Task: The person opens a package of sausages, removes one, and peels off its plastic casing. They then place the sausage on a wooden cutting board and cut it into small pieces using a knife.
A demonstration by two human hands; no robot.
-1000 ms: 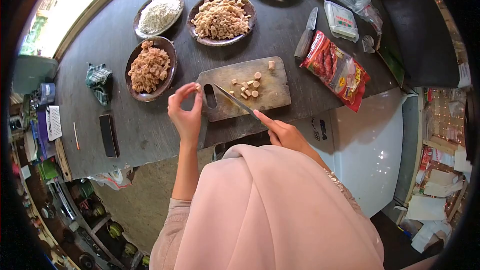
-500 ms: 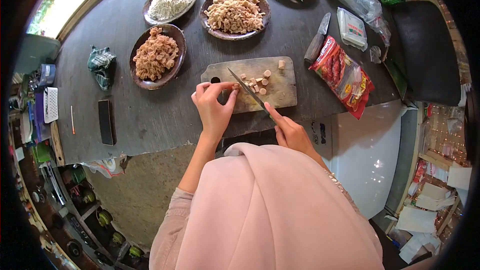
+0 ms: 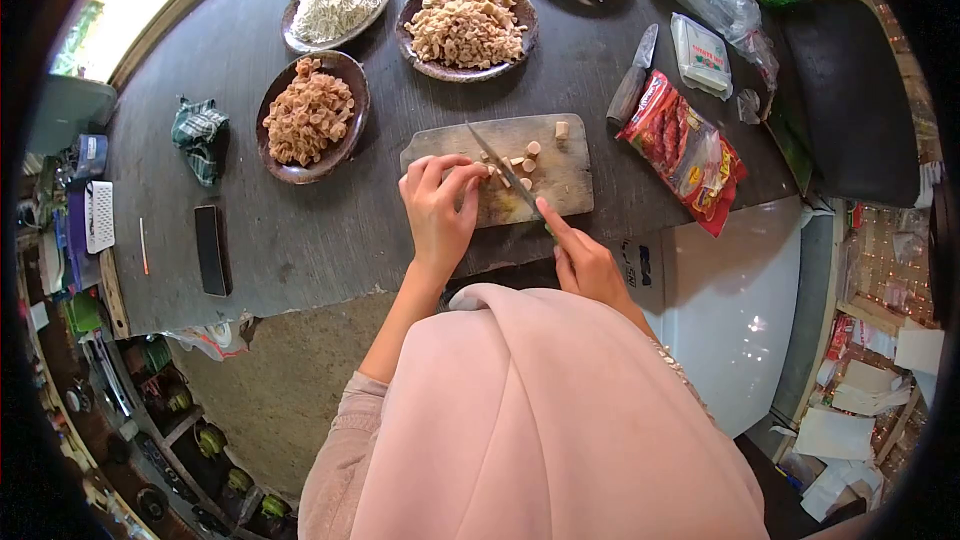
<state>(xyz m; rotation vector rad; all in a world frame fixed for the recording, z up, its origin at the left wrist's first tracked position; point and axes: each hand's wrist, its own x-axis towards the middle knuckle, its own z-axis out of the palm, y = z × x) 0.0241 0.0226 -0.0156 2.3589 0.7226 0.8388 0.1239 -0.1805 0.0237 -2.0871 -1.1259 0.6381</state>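
Note:
On the wooden cutting board (image 3: 565,180) lie several small pieces of sausage (image 3: 532,148), pale pinkish-brown. My right hand (image 3: 585,262) is closed around the handle of a kitchen knife (image 3: 502,162), index finger stretched along its back. The blade slants up and left over the pieces. Left of the blade, my left hand (image 3: 438,208) pinches a sausage piece at its fingertips, which partly hide it. A red sausage packet (image 3: 690,150) rests just right of the board, torn or partly see-through.
Beyond the board stand plates of chopped brown food (image 3: 468,25), curled brown pieces (image 3: 308,115) and whitish shreds (image 3: 340,5). A second knife (image 3: 634,78) lies by the packet. Left are a phone (image 3: 211,250) and a checked cloth (image 3: 200,135). The table edge (image 3: 300,305) runs close to me.
My left hand has shifted slightly right and up across the board. The knife has moved a little right, its tip higher, and some pieces between the hands have been pushed together.

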